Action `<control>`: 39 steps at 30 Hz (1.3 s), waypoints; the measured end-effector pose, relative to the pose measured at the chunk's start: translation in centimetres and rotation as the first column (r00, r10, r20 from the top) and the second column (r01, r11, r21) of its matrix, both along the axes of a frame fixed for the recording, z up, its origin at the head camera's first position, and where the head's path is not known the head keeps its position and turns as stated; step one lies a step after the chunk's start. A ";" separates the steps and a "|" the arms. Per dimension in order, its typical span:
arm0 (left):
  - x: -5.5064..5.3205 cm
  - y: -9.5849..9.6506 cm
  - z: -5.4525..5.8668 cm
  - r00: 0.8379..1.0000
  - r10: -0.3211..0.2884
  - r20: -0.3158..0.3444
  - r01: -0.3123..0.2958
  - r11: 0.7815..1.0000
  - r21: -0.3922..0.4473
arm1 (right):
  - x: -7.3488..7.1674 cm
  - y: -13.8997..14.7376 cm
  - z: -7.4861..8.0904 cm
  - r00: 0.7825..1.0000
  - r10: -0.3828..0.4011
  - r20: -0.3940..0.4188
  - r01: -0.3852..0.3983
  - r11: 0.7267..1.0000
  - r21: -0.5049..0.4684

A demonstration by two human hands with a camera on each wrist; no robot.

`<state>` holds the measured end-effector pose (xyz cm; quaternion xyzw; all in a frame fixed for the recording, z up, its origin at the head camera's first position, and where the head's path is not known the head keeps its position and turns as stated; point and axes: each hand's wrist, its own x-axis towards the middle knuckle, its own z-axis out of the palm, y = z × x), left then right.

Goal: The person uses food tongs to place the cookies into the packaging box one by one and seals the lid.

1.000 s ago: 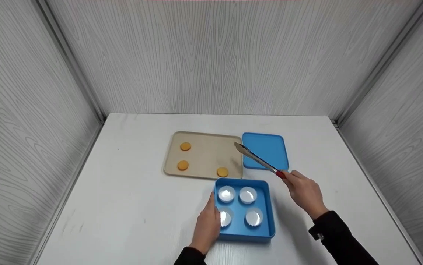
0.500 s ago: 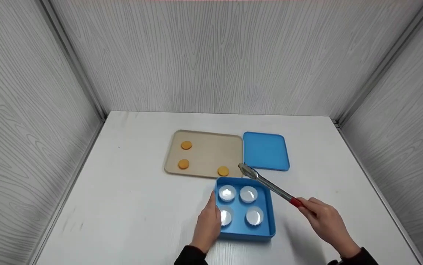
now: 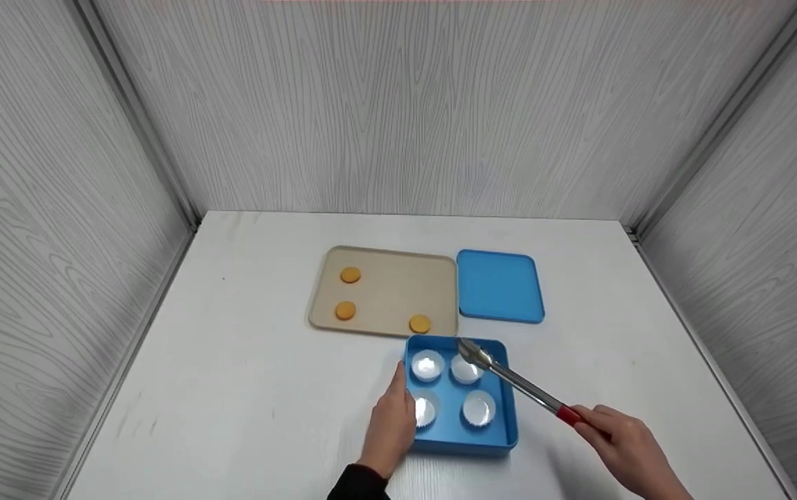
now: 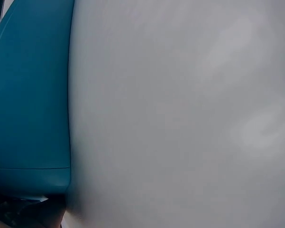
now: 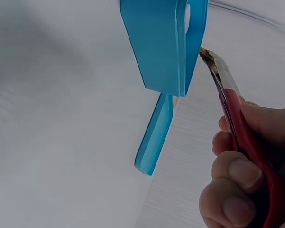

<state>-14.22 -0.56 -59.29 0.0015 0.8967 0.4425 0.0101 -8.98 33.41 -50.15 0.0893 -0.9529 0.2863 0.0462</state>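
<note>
My right hand [image 3: 622, 441] grips red-handled metal tongs [image 3: 520, 382]. Their tips hang over the far right white paper cup [image 3: 466, 370] in a blue box [image 3: 461, 442]. Whether anything is pinched in the tips is too small to tell. Against the box's left wall lies my left hand [image 3: 390, 423], its fingers extended and partly over the near left cup [image 3: 425, 408]. In the left wrist view the box wall [image 4: 31, 95] fills the left edge. The right wrist view shows my fingers [image 5: 244, 173] curled round the red handles.
Behind the box is a beige tray [image 3: 388, 264] with round yellow-orange discs, such as the disc [image 3: 420, 323] at its near edge. A flat blue lid [image 3: 500, 286] lies right of the tray. Grey wood-grain panels [image 3: 398, 104] enclose the white table [image 3: 232, 389].
My right hand has drawn back toward the lower right, bringing the tong tips from above the tray to above the box. My left hand has kept its place.
</note>
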 end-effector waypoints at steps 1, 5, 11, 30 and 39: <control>0.0 0.0 -0.1 1.000 -0.001 0.003 0.001 1.000 -0.001 | 0.1 0.1 -0.1 1.000 -0.001 0.019 0.001 1.000 0.006; 0.0 0.0 0.0 1.000 -0.006 0.000 0.006 1.000 0.004 | 0.2 0.3 -0.2 0.998 0.008 0.057 -0.010 1.000 0.026; 0.1 -0.1 0.1 1.000 0.000 -0.022 0.000 1.000 0.006 | -0.1 0.2 -0.2 0.993 0.040 0.107 -0.044 0.998 0.035; 0.1 -0.1 -0.2 1.000 -0.002 -0.025 0.002 1.000 0.011 | -0.8 -1.3 0.0 0.966 -0.048 0.256 0.030 0.997 0.074; 0.1 -0.1 0.1 1.000 -0.006 -0.003 0.006 1.000 0.013 | -1.0 -1.4 -0.1 0.958 -0.058 0.282 0.038 0.996 0.076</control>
